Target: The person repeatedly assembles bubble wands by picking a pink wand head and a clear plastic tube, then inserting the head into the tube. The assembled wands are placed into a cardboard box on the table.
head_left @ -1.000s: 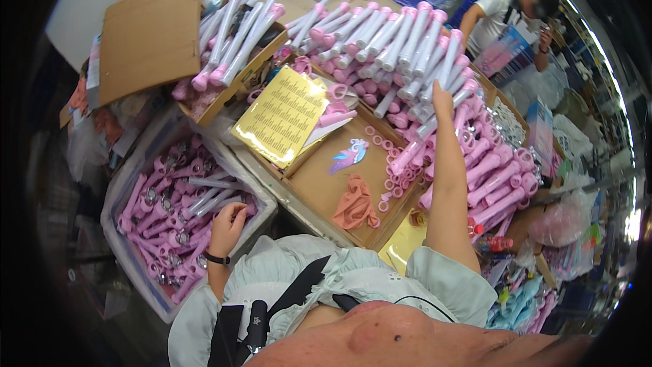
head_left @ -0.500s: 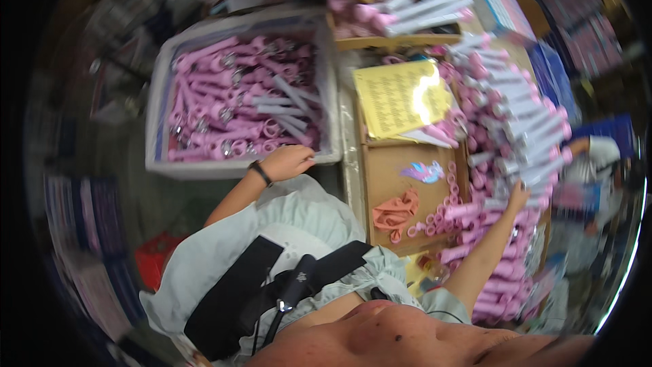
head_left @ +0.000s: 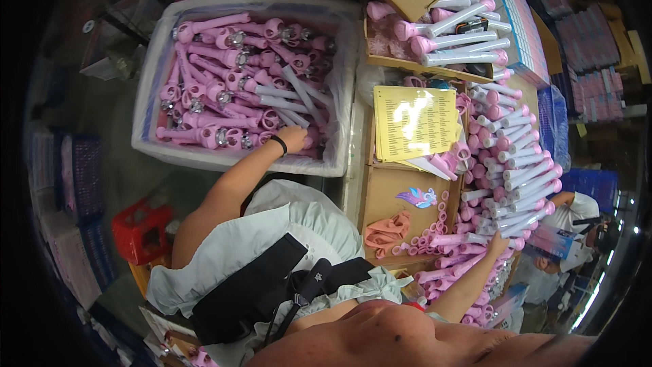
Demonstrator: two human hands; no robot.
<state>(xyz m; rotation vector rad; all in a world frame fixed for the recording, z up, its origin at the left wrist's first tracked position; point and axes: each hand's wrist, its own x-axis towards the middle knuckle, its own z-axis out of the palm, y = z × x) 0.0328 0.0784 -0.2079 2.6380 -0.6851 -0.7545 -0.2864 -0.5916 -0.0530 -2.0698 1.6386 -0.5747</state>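
A foam box (head_left: 146, 109) at the left holds many pink toy wands (head_left: 221, 122) with silvery ornaments, plus several pale grey tubes (head_left: 282, 103). My left hand (head_left: 293, 138) reaches over the box's near rim, fingers curled beside the grey tube ends. What those fingers hold, if anything, is hidden. On the right is a heap of white tubes with pink round ends (head_left: 533, 175). There my right hand (head_left: 499, 243) lies at the near side of the heap, fingers closed on a white tube with a pink end.
Between box and heap, a cardboard tray (head_left: 384, 197) holds yellow printed sheets (head_left: 414, 126), a blue-purple wing-shaped piece (head_left: 417, 197), an orange crumpled glove (head_left: 387, 231) and pink rings (head_left: 424, 241). An open carton (head_left: 435, 68) stands behind. A red stool (head_left: 139, 231) is at left; another person (head_left: 577, 214) is far right.
My left hand has moved from outside the box's near rim to inside it, by the tubes. My right hand remains at the heap. The whole view has shifted slightly.
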